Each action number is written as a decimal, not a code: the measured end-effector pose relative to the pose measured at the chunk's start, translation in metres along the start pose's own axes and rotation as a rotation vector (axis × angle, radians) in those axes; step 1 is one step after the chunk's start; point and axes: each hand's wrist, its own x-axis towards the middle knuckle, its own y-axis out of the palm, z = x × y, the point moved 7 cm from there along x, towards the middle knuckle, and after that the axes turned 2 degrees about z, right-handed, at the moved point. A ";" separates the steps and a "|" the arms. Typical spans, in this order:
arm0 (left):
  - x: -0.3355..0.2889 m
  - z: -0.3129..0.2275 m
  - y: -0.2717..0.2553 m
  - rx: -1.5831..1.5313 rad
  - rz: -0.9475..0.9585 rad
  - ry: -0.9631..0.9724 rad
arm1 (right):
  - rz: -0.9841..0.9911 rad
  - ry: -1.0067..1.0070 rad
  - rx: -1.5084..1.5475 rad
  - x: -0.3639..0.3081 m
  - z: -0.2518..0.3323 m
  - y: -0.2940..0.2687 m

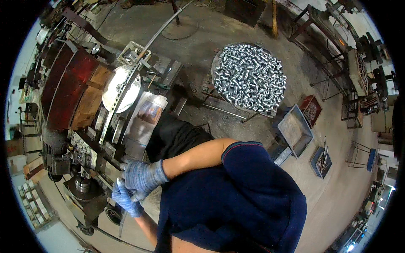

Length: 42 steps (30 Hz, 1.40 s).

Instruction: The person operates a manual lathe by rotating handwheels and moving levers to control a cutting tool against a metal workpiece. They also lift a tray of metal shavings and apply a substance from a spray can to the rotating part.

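Two hands, both in blue and grey gloves, are close together at the near end of the machine [84,147]. The right hand [143,177] is on top, with its fingers bent in. The left hand [126,200] is just under it and looks partly closed. I cannot tell if either one holds anything, because the fingers hide it. The machine is right beside them.

On the machine there is one red cover [82,63] and one round, pale plate [122,86]. One long bar with holes [121,92] goes across the plate. One bag [145,114] lies by the plate. One shiny round block [82,184] sits low, at the near end of the machine.

To the right of the machine is one round tray [215,64] piled with short metal tubes [251,78], too many to count. Farther right of the machine are three bins: one big grey-blue bin [294,128], one red bin [317,110] and one small blue bin [317,168] with thin rods [323,159] in it.
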 end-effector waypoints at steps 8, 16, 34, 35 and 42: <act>-0.002 0.015 -0.038 0.232 0.007 -0.033 | 0.190 0.045 0.180 0.017 0.007 0.020; -0.016 -0.002 -0.100 0.251 -0.028 -0.110 | 0.220 -0.176 0.031 0.031 0.022 0.000; -0.294 0.177 -0.326 0.583 -0.879 -0.547 | 0.435 -0.223 -0.519 0.262 0.020 0.074; -0.292 0.176 -0.325 0.410 -0.871 -0.521 | 0.442 -0.220 -0.535 0.264 0.019 0.079; -0.295 0.187 -0.328 0.172 -0.858 -0.542 | 0.527 -0.156 -0.522 0.275 0.022 0.092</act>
